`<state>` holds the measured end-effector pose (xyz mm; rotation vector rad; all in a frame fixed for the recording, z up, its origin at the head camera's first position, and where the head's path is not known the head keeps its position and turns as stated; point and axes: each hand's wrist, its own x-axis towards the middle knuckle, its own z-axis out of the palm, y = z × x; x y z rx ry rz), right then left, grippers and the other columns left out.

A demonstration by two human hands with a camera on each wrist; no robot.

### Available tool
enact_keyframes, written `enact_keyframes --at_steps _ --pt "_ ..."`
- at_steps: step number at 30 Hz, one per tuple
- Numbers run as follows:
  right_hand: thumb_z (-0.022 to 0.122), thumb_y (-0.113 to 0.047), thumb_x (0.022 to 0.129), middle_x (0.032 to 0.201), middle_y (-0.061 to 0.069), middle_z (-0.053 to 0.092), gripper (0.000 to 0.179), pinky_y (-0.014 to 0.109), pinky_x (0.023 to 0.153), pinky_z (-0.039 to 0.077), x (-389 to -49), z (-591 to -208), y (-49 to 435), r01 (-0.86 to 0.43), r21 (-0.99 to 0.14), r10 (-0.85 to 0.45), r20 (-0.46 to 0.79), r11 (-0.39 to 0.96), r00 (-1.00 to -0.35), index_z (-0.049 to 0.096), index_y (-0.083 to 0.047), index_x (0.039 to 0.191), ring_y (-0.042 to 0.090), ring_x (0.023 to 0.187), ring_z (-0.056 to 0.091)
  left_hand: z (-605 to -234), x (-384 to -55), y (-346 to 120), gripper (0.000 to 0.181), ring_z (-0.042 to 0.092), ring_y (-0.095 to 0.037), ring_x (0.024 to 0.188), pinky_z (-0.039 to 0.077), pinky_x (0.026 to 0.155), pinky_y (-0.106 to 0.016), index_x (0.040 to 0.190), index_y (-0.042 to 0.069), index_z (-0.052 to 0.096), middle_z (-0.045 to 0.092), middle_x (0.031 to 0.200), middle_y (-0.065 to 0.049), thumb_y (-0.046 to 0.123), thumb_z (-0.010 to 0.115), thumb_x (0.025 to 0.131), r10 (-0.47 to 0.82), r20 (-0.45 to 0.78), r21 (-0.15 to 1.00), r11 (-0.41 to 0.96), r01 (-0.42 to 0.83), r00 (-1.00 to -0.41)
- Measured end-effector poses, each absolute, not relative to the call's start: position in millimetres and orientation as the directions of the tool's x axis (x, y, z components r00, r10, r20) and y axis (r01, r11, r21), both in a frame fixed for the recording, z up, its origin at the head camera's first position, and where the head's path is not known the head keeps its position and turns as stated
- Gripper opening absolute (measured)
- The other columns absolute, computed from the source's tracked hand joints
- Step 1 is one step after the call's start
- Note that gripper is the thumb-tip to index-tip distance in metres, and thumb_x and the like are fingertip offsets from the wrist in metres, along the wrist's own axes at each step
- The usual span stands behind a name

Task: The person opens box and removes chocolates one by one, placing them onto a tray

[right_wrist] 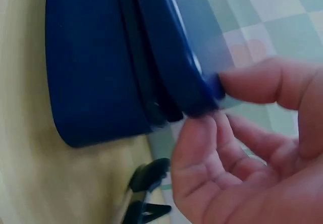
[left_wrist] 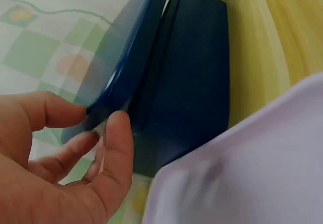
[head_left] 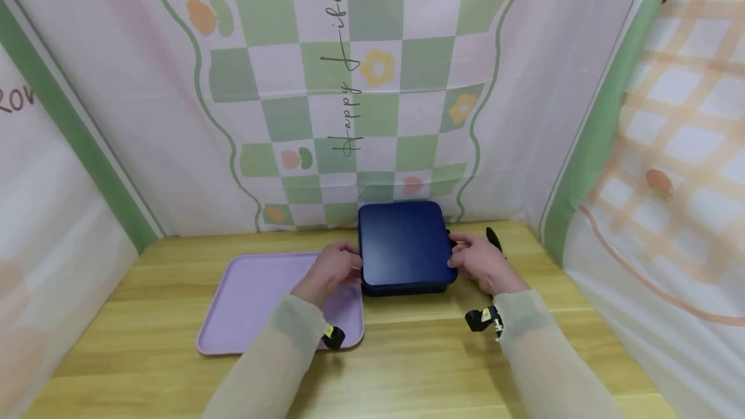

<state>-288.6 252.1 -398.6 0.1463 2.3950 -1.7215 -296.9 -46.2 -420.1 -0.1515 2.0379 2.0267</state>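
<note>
A dark blue square box [left_wrist: 189,67] stands on the table, with a glossy blue lid [head_left: 404,244] over it. In both wrist views the lid sits slightly tilted, a dark gap showing between it and the box wall. My left hand [head_left: 337,265] pinches the lid's left edge, thumb on top and fingers beneath. At the opposite side my right hand [head_left: 477,258] grips the lid's edge the same way, thumb [right_wrist: 252,85] above and fingers below. What the box holds is hidden under the lid.
A lilac tray [head_left: 256,296] lies on the wooden table left of the box, under my left forearm. Beyond my right hand is a black-tipped utensil [right_wrist: 146,183] resembling tongs. A checkered cloth [head_left: 378,115] hangs right behind the box.
</note>
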Motion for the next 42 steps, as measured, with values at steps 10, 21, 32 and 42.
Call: enact_keyframes --at_steps 10,21,32,42 --pt "0.064 0.015 0.08 0.099 0.014 0.047 0.084 0.042 0.076 0.053 -267.3 -392.5 258.5 0.206 -0.947 -0.243 -0.266 0.246 -0.933 0.024 -0.002 0.152 0.027 0.083 0.053 -412.6 -276.7 -69.2 0.051 0.068 -0.03 0.072 0.06 0.071 -0.047 0.138 0.001 0.051 0.065 0.096 -0.022 -0.006 0.064 0.089 0.25 -0.179 0.982 0.1 -0.158 -0.952" --pt "0.061 -0.001 0.096 0.108 0.019 0.048 0.053 0.052 0.076 0.057 -231.1 -384.9 258.3 0.13 -0.922 -0.26 -0.235 0.365 -0.937 0.035 0.003 0.142 0.03 0.085 0.058 -410.9 -241.5 -75.7 0.068 0.067 -0.029 0.069 0.06 0.066 -0.05 0.156 0.012 0.034 0.062 0.097 -0.019 0.004 0.065 0.095 0.323 -0.159 0.981 0.158 -0.113 -0.933" --pt "0.069 0.008 0.086 0.089 0.016 0.049 0.043 0.048 0.065 0.059 -188.1 -394.6 263.6 0.084 -0.868 -0.243 -0.227 0.489 -0.943 0.041 0.001 0.117 0.029 0.073 0.06 -426.1 -185.5 -57.6 0.072 0.063 -0.023 0.058 0.059 0.052 -0.041 0.154 0.004 0.03 0.056 0.085 -0.011 -0.002 0.064 0.091 0.339 -0.023 0.946 0.312 0.089 -0.941" --pt "0.07 0.007 0.083 0.076 0.011 0.056 0.036 0.039 0.052 0.056 -162.1 -412.6 276.9 -0.03 -0.784 -0.353 -0.244 0.62 -0.903 0.044 0.002 0.107 0.028 0.061 0.06 -444.0 -150.3 -45.0 0.071 0.057 -0.009 0.049 0.05 0.049 -0.026 0.151 -0.005 0.029 0.054 0.076 0.004 0.004 0.067 0.091 0.409 0.007 0.829 0.508 0.234 -0.913"
